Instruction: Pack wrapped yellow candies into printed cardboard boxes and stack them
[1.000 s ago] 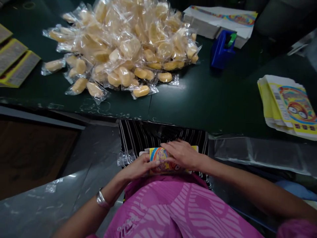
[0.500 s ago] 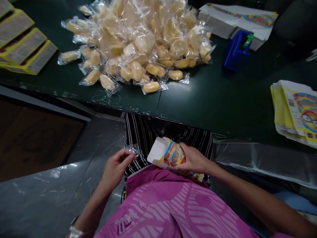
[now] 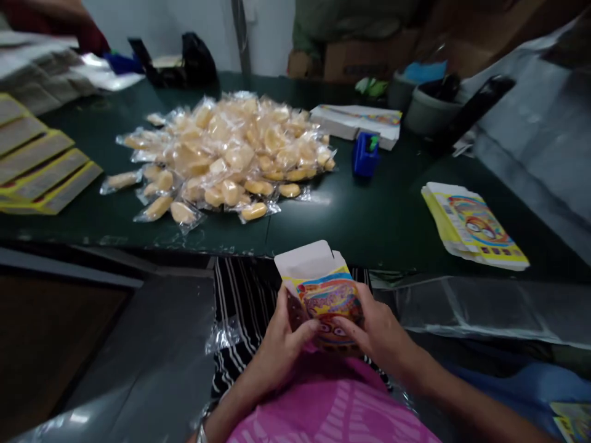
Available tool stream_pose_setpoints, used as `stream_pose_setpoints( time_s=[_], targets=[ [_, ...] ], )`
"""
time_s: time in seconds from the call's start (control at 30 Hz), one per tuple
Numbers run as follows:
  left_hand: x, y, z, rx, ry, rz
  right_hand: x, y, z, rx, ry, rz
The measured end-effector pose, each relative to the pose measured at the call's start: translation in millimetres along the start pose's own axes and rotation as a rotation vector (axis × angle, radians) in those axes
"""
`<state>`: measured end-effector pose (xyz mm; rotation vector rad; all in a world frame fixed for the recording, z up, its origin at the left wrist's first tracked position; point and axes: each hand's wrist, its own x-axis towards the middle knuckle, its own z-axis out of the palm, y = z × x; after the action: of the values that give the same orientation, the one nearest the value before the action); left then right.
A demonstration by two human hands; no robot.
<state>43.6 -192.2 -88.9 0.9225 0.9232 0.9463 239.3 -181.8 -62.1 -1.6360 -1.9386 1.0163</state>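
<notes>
Both hands grip a small printed cardboard box (image 3: pixel 330 298) above my lap, its white top flaps standing up toward the table. My left hand (image 3: pixel 284 338) is closed on the box's left side, thumb across the lower front. On the other side my right hand (image 3: pixel 381 326) wraps the right edge, its thumb also pressed on the front. The box's inside is not visible. Beyond it, on the dark green table, lies a large heap of yellowish pieces in clear wrappers (image 3: pixel 226 154). A clear empty-looking wrapper (image 3: pixel 224 335) rests on my striped trousers.
Yellow boxes (image 3: pixel 41 163) are stacked at the left. A blue tape dispenser (image 3: pixel 364 157) stands before a stack of white cartons (image 3: pixel 355 120). Flat printed boxes (image 3: pixel 475 224) lie at the right. Grey pots (image 3: pixel 431 104) stand farther back.
My left hand has moved right, away from the clear wrapper, and now holds the box too. The box has turned more upright, facing me. The view has tilted up, showing more of the table's back.
</notes>
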Motion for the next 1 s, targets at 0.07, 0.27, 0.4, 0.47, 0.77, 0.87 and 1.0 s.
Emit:
stream_pose_setpoints(
  time_s=[0.07,0.27,0.4,0.47,0.77,0.87,1.0],
  targets=[
    [10,7,7.9,-0.039,0.035,0.062,-3,-3,8,0.049,0.054,-0.022],
    [20,7,9.5,0.158,0.281,0.066,-7,1,33,0.231,0.117,-0.012],
    [12,11,3.0,0.155,0.277,-0.012,0,9,10,0.694,-0.206,-0.013],
    [9,14,2.1,0.047,0.203,-0.079,6,14,-1,0.885,-0.273,-0.004],
    [11,20,-6.7,0.083,0.019,-0.138,17,16,12,1.038,-0.076,0.077],
    [8,21,-5.8,0.138,0.117,-0.106,16,16,15,1.076,-0.020,0.081],
    [2,28,-3.6,0.123,0.116,-0.137,15,16,9,1.017,-0.040,-0.017]
  ],
)
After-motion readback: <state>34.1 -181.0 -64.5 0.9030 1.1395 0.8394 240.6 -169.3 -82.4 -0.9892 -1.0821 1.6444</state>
